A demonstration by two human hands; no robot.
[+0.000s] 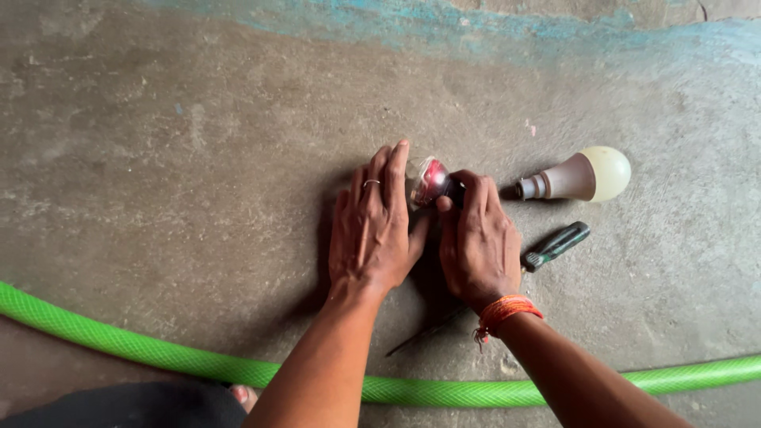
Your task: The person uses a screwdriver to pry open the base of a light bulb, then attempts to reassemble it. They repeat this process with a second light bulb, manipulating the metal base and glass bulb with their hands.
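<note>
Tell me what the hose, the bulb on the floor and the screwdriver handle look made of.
Hose: likely soft plastic, bright green, with a woven braid pattern. Bulb: matte white dome, probably plastic, on a pale body with a metal-looking screw base. Screwdriver handle: dark green, faintly glossy, probably hard plastic.

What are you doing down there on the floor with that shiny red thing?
A person is working on a concrete floor with both bare hands. The left hand and the right hand are closed together around a small shiny red and silver object; what it is cannot be told. To the right lies a white light bulb on its side, and nearer a screwdriver with a dark green handle. A bright green hose runs across the floor below the arms.
</note>
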